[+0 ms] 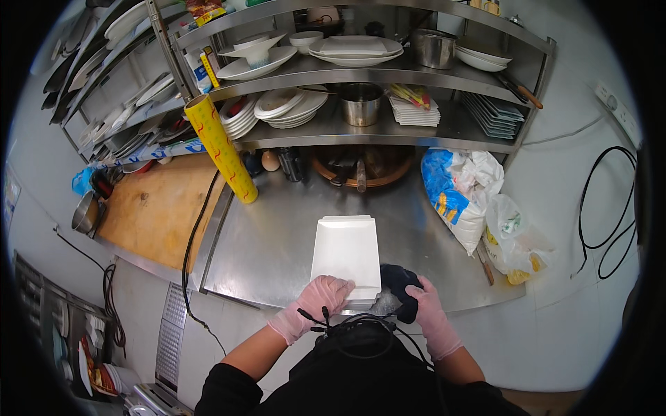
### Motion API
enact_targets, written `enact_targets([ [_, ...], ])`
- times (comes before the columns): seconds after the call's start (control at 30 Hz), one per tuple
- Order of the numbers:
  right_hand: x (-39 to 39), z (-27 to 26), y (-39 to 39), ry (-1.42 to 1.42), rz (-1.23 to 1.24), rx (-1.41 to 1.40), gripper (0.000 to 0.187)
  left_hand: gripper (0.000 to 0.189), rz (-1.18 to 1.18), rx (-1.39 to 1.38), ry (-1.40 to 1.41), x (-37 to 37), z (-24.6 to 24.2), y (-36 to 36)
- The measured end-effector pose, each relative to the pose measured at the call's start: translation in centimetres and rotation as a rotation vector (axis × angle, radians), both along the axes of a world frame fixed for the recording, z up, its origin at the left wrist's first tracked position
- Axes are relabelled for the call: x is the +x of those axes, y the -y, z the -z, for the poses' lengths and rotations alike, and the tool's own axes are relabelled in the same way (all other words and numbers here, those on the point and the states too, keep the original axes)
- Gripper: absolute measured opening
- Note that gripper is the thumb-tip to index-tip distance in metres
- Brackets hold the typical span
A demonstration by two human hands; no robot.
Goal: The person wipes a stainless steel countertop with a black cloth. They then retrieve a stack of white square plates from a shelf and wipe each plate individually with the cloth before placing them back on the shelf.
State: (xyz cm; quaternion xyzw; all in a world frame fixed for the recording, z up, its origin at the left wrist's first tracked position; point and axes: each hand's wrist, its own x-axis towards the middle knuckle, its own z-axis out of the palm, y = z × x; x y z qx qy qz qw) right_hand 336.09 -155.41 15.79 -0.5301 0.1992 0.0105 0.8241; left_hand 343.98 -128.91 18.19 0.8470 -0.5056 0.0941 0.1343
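A stack of white rectangular trays (347, 244) rests near the front edge of a stainless steel worktop (270, 244). My left hand (325, 295), in a thin pink glove, lies on the stack's near left corner with its fingers curled over the rim of the top tray. Gloved the same way, my right hand (427, 304) grips a dark cloth (400, 286) just right of the stack. Part of that cloth lies on the steel. A wet-looking patch (386, 301) shows between cloth and trays.
A yellow patterned roll (221, 148) stands at the left, beside a wooden board (156, 208). Flour-like bags (458, 197) and a wooden-handled knife (486, 268) lie at the right. Shelves (333, 139) of plates and pots rise behind. Black cables (359, 325) hang before my torso.
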Motion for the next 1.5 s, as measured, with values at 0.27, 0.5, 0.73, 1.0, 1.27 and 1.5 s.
enact_targets([
  [0.27,-0.9,-0.3,0.1,-0.032,0.127,0.057,0.053,0.033,-0.119,-0.037,0.086,1.6,-3.0,0.2],
  [0.5,-1.4,-1.3,0.4,-0.003,0.149,0.043,0.045,0.019,-0.445,-0.232,0.124,4.6,-5.0,-0.8],
  [0.73,-1.7,-1.7,0.3,-0.024,0.193,0.056,0.043,0.011,-0.838,-0.611,0.016,7.6,-6.6,-3.5],
  [1.0,-1.8,-3.1,0.0,0.176,0.216,-0.036,0.037,0.039,-0.625,-1.549,-0.829,5.1,-7.6,-8.4],
  [1.27,3.7,-8.3,-3.2,0.519,0.16,-0.251,0.042,0.054,-0.722,-1.717,-1.422,1.5,1.9,-2.6],
  [1.5,8.3,-6.2,-11.3,0.843,-0.274,-0.938,0.041,0.054,-0.738,-1.732,-1.603,0.2,5.0,-0.1],
])
